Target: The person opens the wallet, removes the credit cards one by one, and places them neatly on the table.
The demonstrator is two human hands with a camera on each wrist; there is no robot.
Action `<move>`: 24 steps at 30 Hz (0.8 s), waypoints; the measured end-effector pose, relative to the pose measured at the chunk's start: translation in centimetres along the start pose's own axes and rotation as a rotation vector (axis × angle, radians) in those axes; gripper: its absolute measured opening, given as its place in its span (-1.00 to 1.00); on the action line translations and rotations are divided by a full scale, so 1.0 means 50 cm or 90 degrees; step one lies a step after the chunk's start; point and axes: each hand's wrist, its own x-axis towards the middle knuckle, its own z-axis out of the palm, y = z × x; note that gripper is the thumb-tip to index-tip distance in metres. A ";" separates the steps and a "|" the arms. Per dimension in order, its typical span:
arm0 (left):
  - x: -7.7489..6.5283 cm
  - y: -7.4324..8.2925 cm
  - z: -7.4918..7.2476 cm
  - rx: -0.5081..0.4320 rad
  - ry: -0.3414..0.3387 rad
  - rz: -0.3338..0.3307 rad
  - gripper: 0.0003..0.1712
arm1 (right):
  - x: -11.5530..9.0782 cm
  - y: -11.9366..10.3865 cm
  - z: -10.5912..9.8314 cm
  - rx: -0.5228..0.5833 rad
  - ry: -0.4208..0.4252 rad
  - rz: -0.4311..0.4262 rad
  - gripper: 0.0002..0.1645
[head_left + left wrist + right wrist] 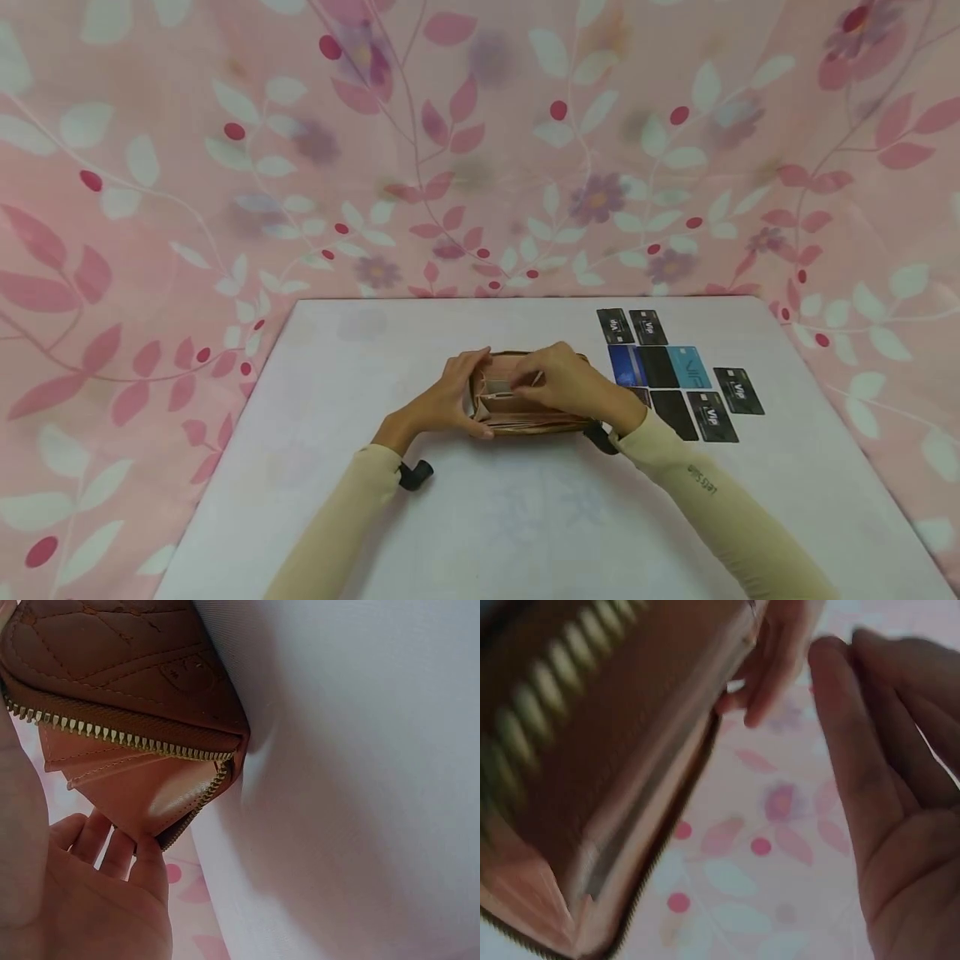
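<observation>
A brown zip-around wallet (517, 423) stands unzipped on the white table, its peach inside and card slots facing up. My left hand (450, 396) grips its left end, with the fingers at the far side and the thumb at the near side. In the left wrist view, the fingertips (150, 859) hold the edge of the wallet (127, 652) beside its brass zip. My right hand (558, 379) is above the wallet's opening, fingers pointing left. The right wrist view shows the right hand's fingers (855, 750) nearly straight, tips close together, with nothing visible between them.
Several cards lie right of the wallet, among them black VIP cards (738, 390), a light blue card (688, 367) and a dark blue card (627, 367). The right forearm passes close to the nearest cards. A pink floral cloth (465, 167) hangs behind the table (480, 533).
</observation>
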 end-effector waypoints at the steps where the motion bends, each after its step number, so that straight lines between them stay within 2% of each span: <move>1: -0.001 0.000 0.000 -0.002 0.000 0.001 0.51 | -0.001 -0.002 0.011 -0.014 -0.035 -0.003 -0.89; 3: -0.002 0.001 -0.001 -0.006 0.003 0.002 0.50 | -0.002 -0.007 0.031 -0.039 -0.089 -0.009 -0.93; 5: -0.003 0.002 -0.001 -0.009 0.003 0.005 0.50 | -0.003 -0.010 0.050 -0.053 -0.118 -0.009 -0.94; 13: -0.002 0.003 -0.001 -0.008 0.000 0.001 0.51 | -0.007 -0.020 0.085 -0.066 -0.128 0.024 -0.91; 16: -0.002 0.002 0.000 -0.011 -0.002 0.003 0.51 | -0.006 -0.027 0.089 -0.125 -0.120 0.010 -0.91; 21: 0.001 -0.001 0.000 0.000 -0.003 0.005 0.51 | -0.003 -0.037 0.102 -0.283 -0.085 -0.067 -0.93; 24: 0.001 0.000 0.000 0.000 -0.003 0.002 0.50 | -0.003 -0.040 0.110 -0.349 -0.070 -0.093 -0.86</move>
